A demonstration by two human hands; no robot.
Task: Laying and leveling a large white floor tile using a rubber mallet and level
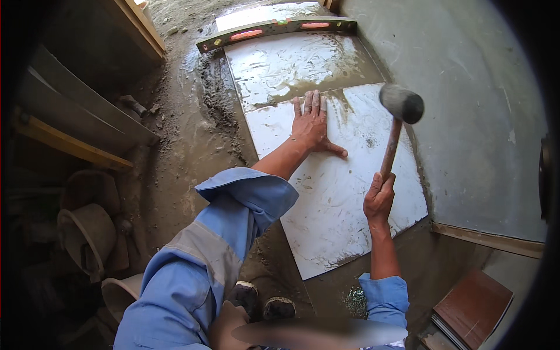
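Note:
My left hand (pixel 311 123) lies flat, fingers spread, on the far edge of a large white floor tile (pixel 338 198) smeared with grey mortar. My right hand (pixel 379 197) grips the wooden handle of a rubber mallet (pixel 401 104), whose grey-black head is raised above the tile's right side, near the wall. A second white tile (pixel 291 64) lies beyond the first, wet with mortar. Both forearms come out of rolled blue sleeves.
A long spirit level (pixel 274 30) lies across the far tile. Wet mortar bed (pixel 198 116) runs along the left of the tiles. A grey wall (pixel 466 105) stands on the right. Brown tiles (pixel 472 306) are stacked at lower right. Wooden planks (pixel 76 146) and buckets (pixel 87 233) sit at left.

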